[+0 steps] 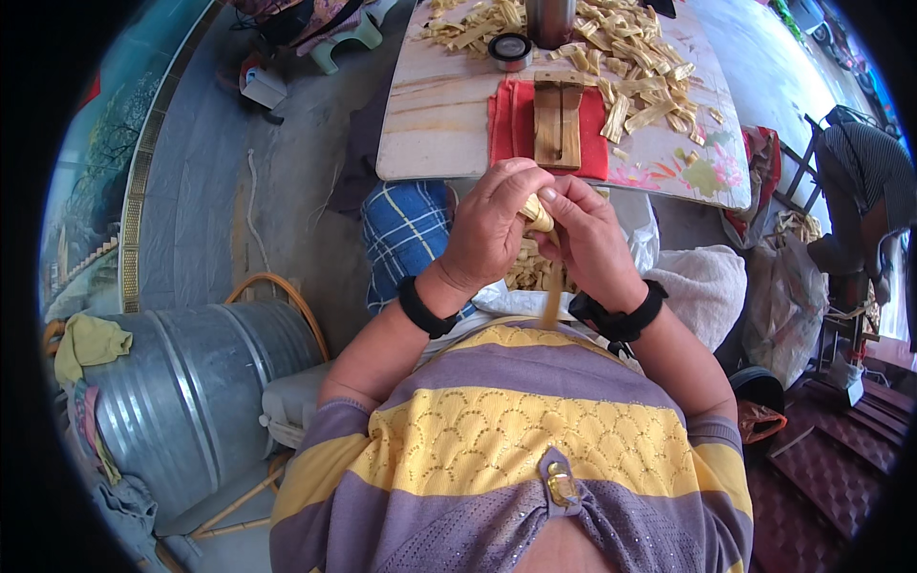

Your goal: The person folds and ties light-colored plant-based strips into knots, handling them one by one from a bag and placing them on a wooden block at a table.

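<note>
My left hand point(491, 222) and my right hand point(587, 222) meet just in front of the table's near edge. Between their fingers they hold a small bundle of pale yellow, folded plant strips point(536, 215). One loose strip point(551, 297) hangs down from it, slightly blurred. Beyond my hands, a wooden block with a dark metal strip point(558, 132) lies on a folded red cloth point(510, 129). Many similar short bundles point(648, 86) are heaped on the table point(430, 154). More pieces point(534, 268) lie below my hands, near my lap.
A metal cup point(550, 21) and a round lid point(511, 50) stand at the table's far side. Blue checked cloth point(408, 236) lies at left, a pale towel point(706, 286) at right. A ribbed metal drum point(193, 394) stands left. Another person point(863, 179) bends over at far right.
</note>
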### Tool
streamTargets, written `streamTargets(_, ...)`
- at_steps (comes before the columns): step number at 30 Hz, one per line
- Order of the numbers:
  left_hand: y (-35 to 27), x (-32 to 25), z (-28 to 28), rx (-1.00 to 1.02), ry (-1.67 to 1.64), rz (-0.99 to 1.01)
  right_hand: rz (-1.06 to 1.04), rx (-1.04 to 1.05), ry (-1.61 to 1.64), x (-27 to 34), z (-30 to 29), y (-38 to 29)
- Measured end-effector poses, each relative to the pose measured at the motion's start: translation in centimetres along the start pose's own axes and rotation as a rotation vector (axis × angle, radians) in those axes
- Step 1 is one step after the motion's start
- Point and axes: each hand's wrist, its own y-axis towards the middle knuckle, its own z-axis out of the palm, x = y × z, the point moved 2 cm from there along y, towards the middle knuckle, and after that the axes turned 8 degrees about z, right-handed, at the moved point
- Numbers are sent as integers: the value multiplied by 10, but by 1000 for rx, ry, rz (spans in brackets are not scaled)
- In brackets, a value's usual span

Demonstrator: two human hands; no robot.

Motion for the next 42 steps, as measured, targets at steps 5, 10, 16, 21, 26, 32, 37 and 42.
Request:
streamTargets(5, -3, 1, 2, 75, -138, -207, -633, -232, -1066, 8, 13, -22)
streamTargets(10, -10, 7, -1, 76, -902, -699, -784, -225, -1224, 27, 4, -23)
streamTargets(16, -4, 7, -2, 50, -899, -619, -363, -30, -579, 31, 1, -21)
streamTargets(21, -15, 13, -2, 169, -405, -510, -187, 57, -611, 30, 3, -27)
streamTargets(26, -3, -4, -6, 44, -536, -548, -228, 17, -453, 28, -4, -19)
streamTargets(32, 3, -9, -2, 256, -590, -713, -286, -54, -417, 16, -10, -16)
streamTargets(37, 3, -12, 0, -15, -1147, -811, -59, -54, -37, 27, -15, -15)
streamTargets(42, 11, -22, -19, -128, -1324, -839, -47, -31, -35, 38, -26, -19)
